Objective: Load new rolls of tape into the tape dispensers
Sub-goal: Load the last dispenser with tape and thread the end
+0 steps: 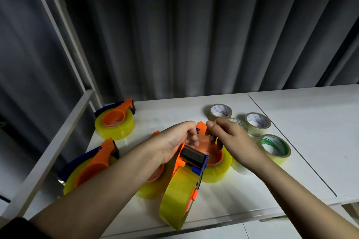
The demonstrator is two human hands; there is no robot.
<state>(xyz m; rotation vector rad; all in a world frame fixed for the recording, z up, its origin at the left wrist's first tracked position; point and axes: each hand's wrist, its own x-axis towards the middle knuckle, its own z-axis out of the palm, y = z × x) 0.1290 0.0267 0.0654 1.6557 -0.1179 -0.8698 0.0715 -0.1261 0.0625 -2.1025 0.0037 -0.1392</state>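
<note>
I hold an orange and blue tape dispenser (191, 163) above the table, its yellow roll (177, 198) hanging toward me. My left hand (174, 139) grips its head from the left. My right hand (227, 137) pinches the clear tape end (204, 140) just over the dispenser's head. Beneath them lie two more loaded dispensers, one (153, 180) under my left wrist and one (215, 167) under my right hand, both partly hidden.
Two other loaded dispensers lie on the white table (291, 122): one at the far left (115, 120), one at the near left (91, 167). Several loose rolls (258, 124) sit to the right, one with green print (274, 146). A white shelf frame (58, 141) borders the left.
</note>
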